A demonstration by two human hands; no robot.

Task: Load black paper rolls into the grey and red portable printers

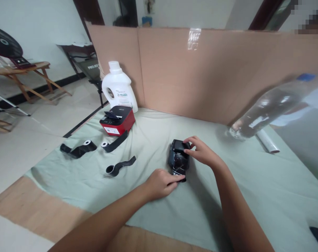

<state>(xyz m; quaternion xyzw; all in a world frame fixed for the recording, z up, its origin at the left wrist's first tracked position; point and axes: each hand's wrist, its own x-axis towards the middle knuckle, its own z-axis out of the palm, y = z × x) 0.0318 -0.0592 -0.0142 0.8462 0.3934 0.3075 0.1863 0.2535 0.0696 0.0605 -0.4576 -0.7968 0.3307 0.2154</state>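
Note:
A small black printer cartridge with glossy ribbon (179, 161) lies on the pale green cloth (240, 196) in the middle. My left hand (160, 183) pinches its near end, fingers pressed together on the ribbon's edge. My right hand (201, 151) grips the cartridge's far top with thumb and fingers curled over it. A red and black label printer (117, 120) stands open at the back left. In front of the printer lie three black ribbon rolls (80, 148), the second roll (113, 143) and the third roll (120, 166) partly unwound.
A white detergent jug (119, 87) stands behind the printer. A cardboard screen (206, 70) walls the back. A blurred clear bottle (269, 106) leans in at the right above a white tube (267, 141). Wooden folding tables (27, 75) stand on the floor at left.

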